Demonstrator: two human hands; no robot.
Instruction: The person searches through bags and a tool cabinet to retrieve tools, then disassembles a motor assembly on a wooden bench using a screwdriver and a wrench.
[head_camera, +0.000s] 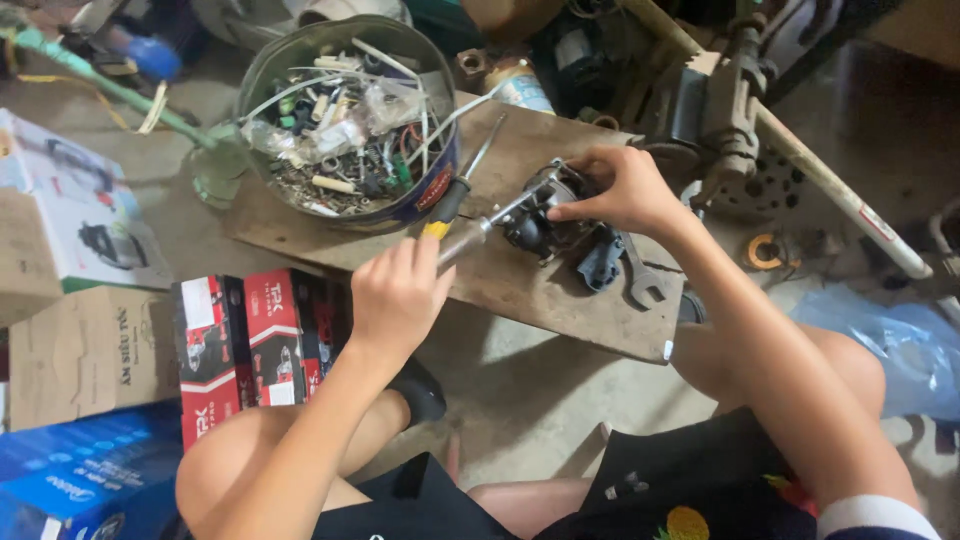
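Screwdriving was under way — left hand (398, 292) had its fingers wrapped round a screwdriver (480, 228), tip at the dark motor part (548, 220) on the tabletop (520, 290). Right hand (615, 188) pinched that part steady; next likely needed firm, square pressure.

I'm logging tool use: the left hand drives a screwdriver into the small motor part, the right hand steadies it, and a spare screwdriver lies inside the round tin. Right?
Not quite. The head view shows the spare screwdriver lying on the wooden board beside the round tin, not inside. The left hand and right hand are as described.
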